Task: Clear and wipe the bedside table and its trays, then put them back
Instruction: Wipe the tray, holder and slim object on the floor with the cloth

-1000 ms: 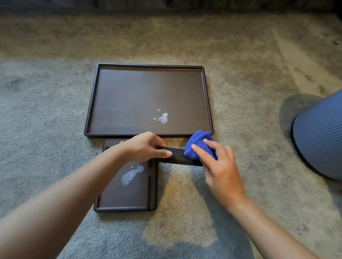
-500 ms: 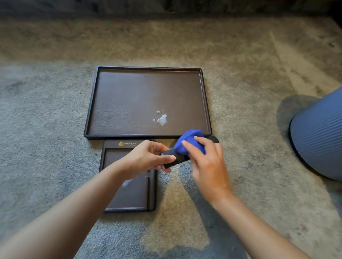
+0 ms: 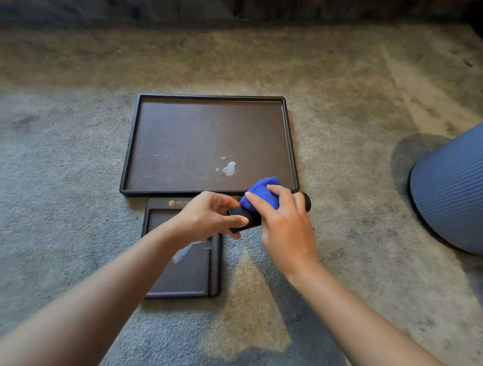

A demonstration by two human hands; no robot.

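On the carpet (image 3: 64, 200), the small tray (image 3: 183, 278) touches the large tray's (image 3: 180, 139) near rim. Just right, the left hand (image 3: 207, 217) pinches 1 black object (image 3: 242, 218); the right hand (image 3: 286, 222) presses a blue cloth (image 3: 262, 192) onto it. The bin (image 3: 460, 185) stands well right.

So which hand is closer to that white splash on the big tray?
The right hand. It sits just below and right of the splash, holding the blue cloth. The left hand is lower, over the small tray.
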